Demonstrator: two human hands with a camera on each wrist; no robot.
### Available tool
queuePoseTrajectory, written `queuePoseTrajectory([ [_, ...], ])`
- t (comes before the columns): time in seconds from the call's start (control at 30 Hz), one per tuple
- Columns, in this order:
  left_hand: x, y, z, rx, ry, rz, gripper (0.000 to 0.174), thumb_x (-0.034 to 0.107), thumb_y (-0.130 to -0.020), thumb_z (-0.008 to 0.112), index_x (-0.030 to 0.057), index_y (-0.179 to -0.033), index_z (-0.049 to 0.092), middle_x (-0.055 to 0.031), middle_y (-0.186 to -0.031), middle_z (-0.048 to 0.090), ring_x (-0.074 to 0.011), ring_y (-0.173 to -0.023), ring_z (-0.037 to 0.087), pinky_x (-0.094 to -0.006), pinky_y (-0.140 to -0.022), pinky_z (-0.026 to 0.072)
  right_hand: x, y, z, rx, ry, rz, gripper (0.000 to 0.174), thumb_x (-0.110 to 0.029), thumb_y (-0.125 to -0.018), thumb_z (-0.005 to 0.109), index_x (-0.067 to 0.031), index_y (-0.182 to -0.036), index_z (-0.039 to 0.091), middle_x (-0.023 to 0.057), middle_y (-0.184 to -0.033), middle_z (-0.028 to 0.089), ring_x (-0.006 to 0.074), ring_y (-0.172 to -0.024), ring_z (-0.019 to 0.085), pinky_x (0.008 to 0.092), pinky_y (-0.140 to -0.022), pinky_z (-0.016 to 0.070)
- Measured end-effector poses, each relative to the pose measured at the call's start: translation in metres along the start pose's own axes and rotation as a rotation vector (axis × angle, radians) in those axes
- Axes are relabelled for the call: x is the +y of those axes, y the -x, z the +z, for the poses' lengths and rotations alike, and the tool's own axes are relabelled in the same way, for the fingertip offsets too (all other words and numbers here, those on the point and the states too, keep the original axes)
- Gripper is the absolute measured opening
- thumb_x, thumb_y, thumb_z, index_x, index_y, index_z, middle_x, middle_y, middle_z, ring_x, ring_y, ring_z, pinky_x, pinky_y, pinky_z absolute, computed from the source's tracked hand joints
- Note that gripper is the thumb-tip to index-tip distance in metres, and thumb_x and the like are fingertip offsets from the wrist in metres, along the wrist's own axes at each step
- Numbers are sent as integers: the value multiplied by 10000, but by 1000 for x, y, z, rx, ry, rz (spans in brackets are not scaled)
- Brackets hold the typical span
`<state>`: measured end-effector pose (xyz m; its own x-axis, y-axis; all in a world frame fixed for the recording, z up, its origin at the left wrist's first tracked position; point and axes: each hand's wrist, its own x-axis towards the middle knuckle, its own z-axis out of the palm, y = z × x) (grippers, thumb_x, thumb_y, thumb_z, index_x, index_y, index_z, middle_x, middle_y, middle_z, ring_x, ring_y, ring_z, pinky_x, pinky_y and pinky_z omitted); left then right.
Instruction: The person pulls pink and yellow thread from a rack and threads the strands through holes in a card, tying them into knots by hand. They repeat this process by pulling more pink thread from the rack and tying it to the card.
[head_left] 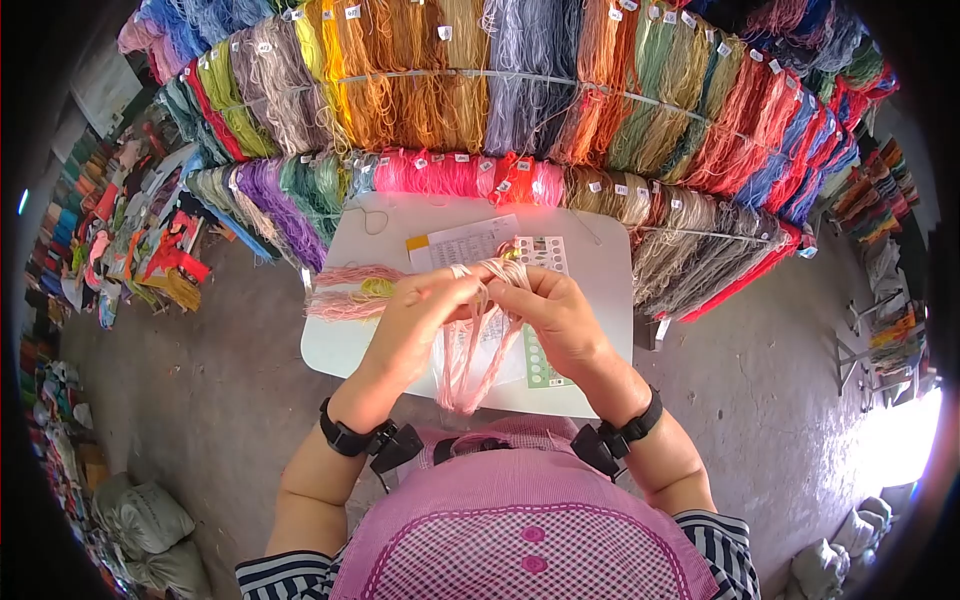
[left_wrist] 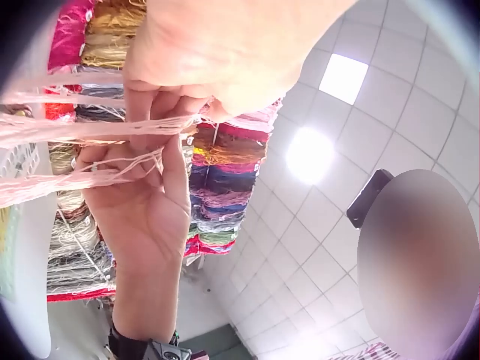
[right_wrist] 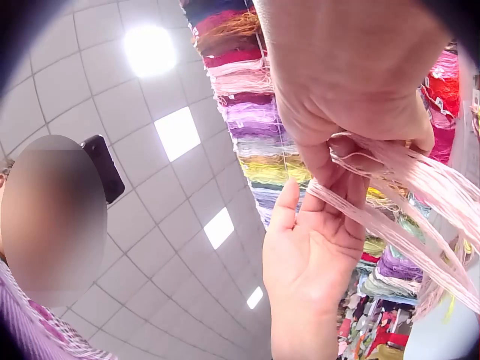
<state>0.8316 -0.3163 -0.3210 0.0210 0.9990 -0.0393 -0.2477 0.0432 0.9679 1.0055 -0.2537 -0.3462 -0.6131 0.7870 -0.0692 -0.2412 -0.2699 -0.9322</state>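
Room: concrete floor (head_left: pixel 220 400) ringed by racks of hanging skeins (head_left: pixel 480 100) in every colour; sacks (head_left: pixel 140 515) at lower left; tiled ceiling with light panels in both wrist views.
Table (head_left: pixel 340 350): white, right in front of the person and close under the racks. Bears a printed sheet (head_left: pixel 470 242), a chart (head_left: pixel 541 372) of small coloured squares, and a pink bundle (head_left: pixel 345 300) with a yellow-green tuft (head_left: pixel 376 288) on it at the left side.
Hank (head_left: pixel 465 375): pale pink thread, held up over the table's middle between both hands. Loop hangs toward the near edge, strands loosely fanned.
Left hand (head_left: pixel 420 310): fingers curled onto the hank's upper strands and pinching them; touching the right hand.
Right hand (head_left: pixel 560 315): fingers clamped on a gathered bunch of the same strands, seen close in the right wrist view.
Handling: probably very light, soft and limp, with no stiffness. Fine strands likely to snag, tangle or slide apart if let loose; a single strand could snap under a hard tug.
Hold: best taken at the top of the loop where the strands lie gathered, pinching the whole bunch rather than a few threads.
Writing: white tags (head_left: pixel 445 32) on nearly every skein, too small to read; sheet's print illegible; no brand to be made out.
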Motion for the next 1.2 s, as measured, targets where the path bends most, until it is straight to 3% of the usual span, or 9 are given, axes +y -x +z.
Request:
queuePoseTrajectory([
  [0.07, -3, -1, -4, 38, -170, 11, 309, 198, -961, 589, -37, -1149, 663, -92, -1054, 690, -119, -931, 648, -287, -838, 522, 1, 0, -2, 20, -7, 8, 231, -210, -902, 687, -6, -1009, 694, 10, -919, 675, 69, -791, 577, 239, -706, 438],
  [0.33, -8, -6, -4, 55, 97, 21, 243, 170, -944, 618, -25, -1065, 697, -70, -1002, 700, -110, -867, 639, -278, -798, 519, 0, 1, -5, 10, 22, -16, 390, -331, -928, 644, -10, -1146, 680, 2, -922, 664, 52, -807, 525, 224, -677, 392],
  [0.67, -8, -7, -3, 88, 55, 5, 245, 151, -950, 605, -40, -1081, 683, -92, -1011, 700, -115, -864, 649, -273, -785, 535, -1, -2, 2, 15, -95, -25, 274, -243, -910, 691, -18, -1066, 692, 18, -942, 673, 87, -833, 583, 252, -766, 445],
  [0.77, -9, -9, -6, 59, 178, 18, 277, 179, -970, 583, -52, -1096, 673, -116, -1070, 696, -138, -912, 663, -280, -816, 542, 15, -10, -19, 1, -263, -11, 262, -236, -915, 685, -9, -1046, 689, 25, -970, 682, 92, -887, 596, 265, -810, 454],
  [0.83, -5, -8, -3, 85, 225, -41, 323, 220, -987, 564, -64, -1106, 663, -133, -1126, 683, -157, -958, 666, -287, -844, 544, 22, -17, -30, -184, -382, 33, 275, -224, -904, 697, 3, -1059, 688, 39, -994, 692, 98, -933, 604, 272, -842, 458],
  [0.87, -6, -8, -1, 84, 224, -42, 323, 220, -987, 564, -64, -1106, 663, -133, -1126, 683, -157, -958, 666, -287, -844, 544, 16, -14, -23, -183, -383, 33, 275, -224, -904, 697, 3, -1059, 688, 39, -994, 692, 98, -933, 604, 272, -842, 458],
  [0.93, -10, -11, 1, 80, 155, -9, 353, 250, -992, 562, -66, -1119, 657, -136, -1133, 678, -154, -963, 663, -282, -833, 546, 0, -7, -1, -67, -48, 80, 272, -206, -889, 711, 6, -1059, 692, 40, -985, 694, 100, -924, 608, 270, -843, 460],
  [1.07, -10, -11, 0, 77, 130, -39, 382, 281, -1000, 548, -63, -1129, 653, -146, -1160, 665, -155, -981, 657, -289, -824, 553, 5, -9, -3, -60, -64, 29, 272, -172, -870, 728, 3, -1075, 689, 34, -968, 695, 101, -895, 613, 269, -849, 447],
  [1.2, -6, -11, 1, 88, 165, -49, 517, 389, -1014, 486, -89, -1150, 627, -163, -1151, 661, -171, -975, 661, -299, -809, 559, 9, -11, -11, -1, -155, 7, 283, -164, -873, 723, 0, -1099, 680, 27, -946, 691, 102, -870, 609, 268, -832, 446],
])
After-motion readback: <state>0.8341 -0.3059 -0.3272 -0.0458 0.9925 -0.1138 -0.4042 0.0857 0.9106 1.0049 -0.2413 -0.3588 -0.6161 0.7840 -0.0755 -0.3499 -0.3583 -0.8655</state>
